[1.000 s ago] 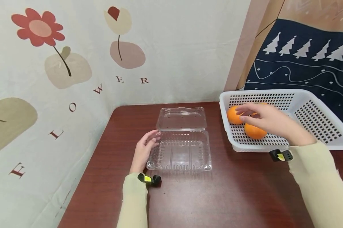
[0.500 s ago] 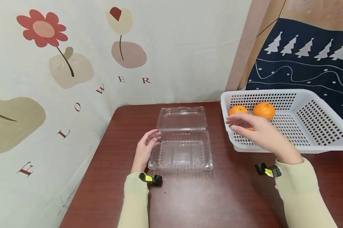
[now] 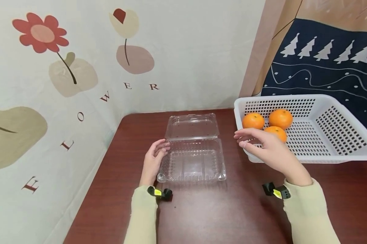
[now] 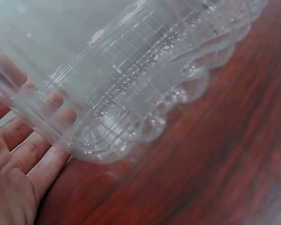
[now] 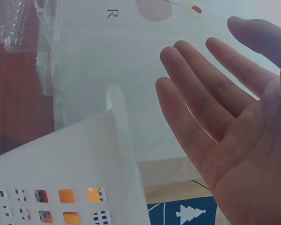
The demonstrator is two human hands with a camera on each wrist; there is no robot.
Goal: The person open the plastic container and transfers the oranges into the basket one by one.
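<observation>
A clear plastic clamshell box point(image 3: 193, 162) lies on the table with its lid point(image 3: 192, 126) folded back toward the wall. My left hand point(image 3: 154, 161) rests against the box's left side; in the left wrist view its fairly straight fingers point(image 4: 30, 150) touch the clear wall, fingertips partly seen through it. My right hand point(image 3: 267, 150) is raised over the front left corner of the white basket point(image 3: 308, 158), fingers relaxed, holding nothing. Three oranges lie in that basket: one orange point(image 3: 253, 120) at left, a second orange point(image 3: 281, 118) behind, a third orange point(image 3: 278, 132) partly covered by my right hand.
Dark red table point(image 3: 195, 217) underneath. A pale wall cloth point(image 3: 195, 61) with printed flowers hangs directly behind it. To the right, a navy cloth point(image 3: 324, 74) with white trees hangs behind the basket. Perforated basket walls rise beside my right hand.
My right hand has moved left and toward the front, from over the oranges to the basket's near left corner, uncovering more of the oranges. My left hand and the box stay in place.
</observation>
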